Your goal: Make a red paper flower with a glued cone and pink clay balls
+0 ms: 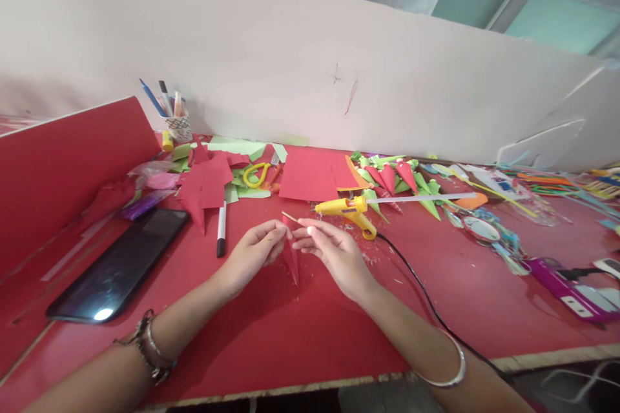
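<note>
We saw both hands at work just to the near left of the yellow glue gun (343, 207), which lay on the red table (300, 335) with its nozzle toward them. The left hand (256, 248) had its thumb and fingers pinched together on the upper edge of a red paper cone (292, 266), whose narrow tip pointed down toward us, nearer than the glue gun. The right hand (336, 255) kept a narrow grip, thumb against fingers, on a thin stick (291, 217) that slanted over the cone's top, just left of the glue gun's nozzle. We could not tell whether the stick touched the cone. A clear glue stick (421, 198) poked out of the glue gun's back, and a black cord (426, 293) ran from its handle toward us. Behind the glue gun we had red sheets (307, 174) to the left and a heap of red and green cones (387, 175) to the right. Well left of the glue gun were a marker (221, 232), a dark phone (121, 264) and a cup of pens (179, 128); well right of it sat a purple power strip (557, 287).
</note>
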Demonstrator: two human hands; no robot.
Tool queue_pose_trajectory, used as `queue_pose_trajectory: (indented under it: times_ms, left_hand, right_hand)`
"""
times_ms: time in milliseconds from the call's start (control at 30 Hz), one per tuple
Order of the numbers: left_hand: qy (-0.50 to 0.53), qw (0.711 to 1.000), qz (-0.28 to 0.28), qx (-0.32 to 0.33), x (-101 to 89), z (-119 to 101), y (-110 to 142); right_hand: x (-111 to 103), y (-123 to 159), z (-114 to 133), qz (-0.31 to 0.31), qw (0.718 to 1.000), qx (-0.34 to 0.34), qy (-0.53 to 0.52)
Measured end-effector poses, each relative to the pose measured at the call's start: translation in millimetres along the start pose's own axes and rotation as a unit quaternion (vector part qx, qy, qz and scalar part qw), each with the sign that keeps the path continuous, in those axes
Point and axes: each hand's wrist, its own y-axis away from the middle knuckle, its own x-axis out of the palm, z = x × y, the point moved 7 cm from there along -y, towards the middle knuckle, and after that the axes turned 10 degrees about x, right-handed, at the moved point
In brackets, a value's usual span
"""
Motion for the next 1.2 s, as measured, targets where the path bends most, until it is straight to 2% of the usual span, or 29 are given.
queue_pose_trajectory:
  times_ms: [233, 500, 700, 967, 1200]
  left_hand:
    - [0.004, 1.0, 0.007, -0.004, 0.3, 0.6, 0.0]
    - [0.002, 1.0, 0.005, 0.006, -1.4, 2.2, -0.9]
    - [0.004, 1.0, 0.007, 0.006, -1.2, 2.2, -0.5]
    - [0.007, 1.0, 0.008, 0.001, -0.9, 3.4, -0.3]
    - [0.005, 1.0, 0.004, 0.004, -1.7, 2.6, -0.7]
  right_hand:
    - [-3.7, 2.5, 3.9, -0.036, 0.998, -0.011, 0.041]
    - [-3.3, 1.4, 1.6, -0.012, 0.999, -0.007, 0.029]
    - [-5.1, 3.4, 7.1, -0.06, 0.994, -0.028, 0.084]
    - [-9.4, 2.1, 4.9, -0.042, 0.997, -0.041, 0.045]
    - [-7.1, 1.8, 4.9, -0.049, 0.997, -0.037, 0.047]
